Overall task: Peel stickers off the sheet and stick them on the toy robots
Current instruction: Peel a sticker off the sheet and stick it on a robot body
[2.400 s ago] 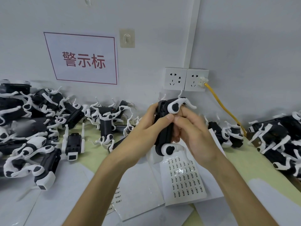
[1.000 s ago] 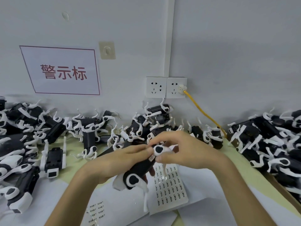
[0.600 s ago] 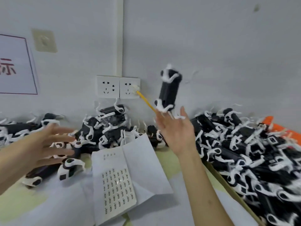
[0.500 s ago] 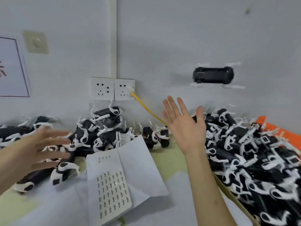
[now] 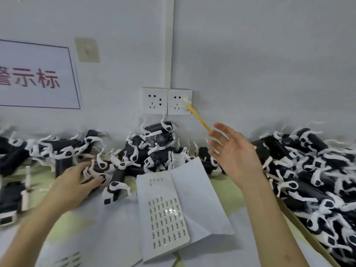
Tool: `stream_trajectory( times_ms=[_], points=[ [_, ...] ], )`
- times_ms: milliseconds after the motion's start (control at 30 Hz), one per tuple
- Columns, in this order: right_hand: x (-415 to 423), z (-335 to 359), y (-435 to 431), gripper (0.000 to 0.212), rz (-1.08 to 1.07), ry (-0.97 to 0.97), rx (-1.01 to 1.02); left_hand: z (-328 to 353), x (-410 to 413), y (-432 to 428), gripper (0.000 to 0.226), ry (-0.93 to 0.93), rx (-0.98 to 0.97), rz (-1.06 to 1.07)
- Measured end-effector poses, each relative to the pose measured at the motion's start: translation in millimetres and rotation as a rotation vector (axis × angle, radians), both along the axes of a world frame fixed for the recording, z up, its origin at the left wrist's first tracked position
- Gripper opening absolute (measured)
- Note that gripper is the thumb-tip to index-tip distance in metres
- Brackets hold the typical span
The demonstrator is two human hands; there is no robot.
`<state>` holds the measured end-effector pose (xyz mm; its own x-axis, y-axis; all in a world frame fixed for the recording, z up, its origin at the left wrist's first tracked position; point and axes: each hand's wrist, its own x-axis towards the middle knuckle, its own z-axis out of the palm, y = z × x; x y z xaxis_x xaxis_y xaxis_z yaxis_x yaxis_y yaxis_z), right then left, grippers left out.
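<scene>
Both hands hold nothing: left hand (image 5: 76,183) rests spread fingers on a toy robot (image 5: 105,165); right hand (image 5: 238,153) hovers splayed, sticker sheet (image 5: 166,218) at its seven o'clock.

Pale green table (image 5: 229,191): white papers (image 5: 115,224), sticker sheet (image 5: 167,220) centre, toy robots (image 5: 154,149) heaped along wall.

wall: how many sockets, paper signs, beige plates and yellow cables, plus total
wall sockets: 2
paper sign: 1
beige plate: 1
yellow cable: 1
total: 5
</scene>
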<state>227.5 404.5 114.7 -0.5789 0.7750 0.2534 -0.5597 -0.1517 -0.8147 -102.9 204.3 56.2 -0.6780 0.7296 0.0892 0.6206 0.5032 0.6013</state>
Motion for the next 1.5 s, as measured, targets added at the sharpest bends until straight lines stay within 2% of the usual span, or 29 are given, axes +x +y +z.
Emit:
stream_trajectory(
  times_ms=[67,100,167,333,400,500,600,733,800,867,933,1000,1100,1200,1267,1367,1500],
  points=[
    [-5.4,-3.0,0.1,0.029,0.023,-0.020,0.013,-10.5,-2.3,-4.8,0.074,0.148,-0.187,0.039],
    [-8.8,-4.6,0.3,0.029,0.034,-0.033,0.017,-14.9,-3.6,-6.6,0.074,0.156,-0.253,0.032],
    [-13.7,-6.6,-0.6,0.028,0.048,-0.057,0.021,-26.1,-6.0,-7.1,0.072,0.215,-0.297,0.035],
    [-19.4,-9.1,-2.9,0.028,0.053,-0.070,0.017,-44.0,-16.2,-4.8,0.086,0.304,-0.273,0.180],
    [-21.2,-9.1,-4.2,0.027,0.060,-0.073,0.018,-48.4,-17.5,-7.4,0.084,0.344,-0.225,0.214],
    [-23.9,-8.3,-6.7,0.025,0.062,-0.088,0.021,-47.3,-19.1,-15.1,0.072,0.326,-0.046,0.242],
    [-27.5,-8.5,-9.3,0.024,0.054,-0.108,0.021,-26.4,-24.1,-21.9,0.056,0.150,0.209,0.249],
    [-36.3,-7.2,-16.6,0.025,0.045,-0.152,0.037,29.0,-21.5,-35.0,0.036,-0.447,0.746,0.169],
    [-43.8,-3.9,-25.8,0.025,0.047,-0.193,0.085,50.0,-11.4,-40.1,0.033,-0.740,0.892,0.052],
    [-53.8,1.1,-39.8,0.027,0.040,-0.248,0.195,62.8,4.5,-40.0,0.036,-0.943,0.974,-0.097],
    [-66.1,6.6,-59.6,0.033,0.003,-0.307,0.345,69.2,24.1,-35.8,0.035,-1.053,0.998,-0.201],
    [-77.8,9.7,-80.6,0.052,-0.017,-0.323,0.487,71.5,42.1,-30.5,0.033,-1.117,0.982,-0.271],
    [-90.1,7.9,-107.2,0.077,0.005,-0.370,0.686,70.5,63.0,-23.3,0.040,-1.119,0.854,-0.373],
    [-97.6,2.1,-119.4,0.084,-0.023,-0.390,0.742,69.6,80.8,-18.7,0.044,-1.109,0.739,-0.515],
    [-100.3,-0.4,-119.8,0.080,-0.086,-0.415,0.779,69.3,91.3,-16.6,0.041,-1.129,0.723,-0.590],
    [-99.4,-2.5,-115.2,0.059,-0.146,-0.479,0.883,69.2,98.8,-14.1,0.041,-1.215,0.676,-0.610],
    [-99.8,-7.1,-114.8,0.039,-0.176,-0.401,0.977,69.8,94.7,-16.2,0.043,-1.232,0.624,-0.592]
  ],
)
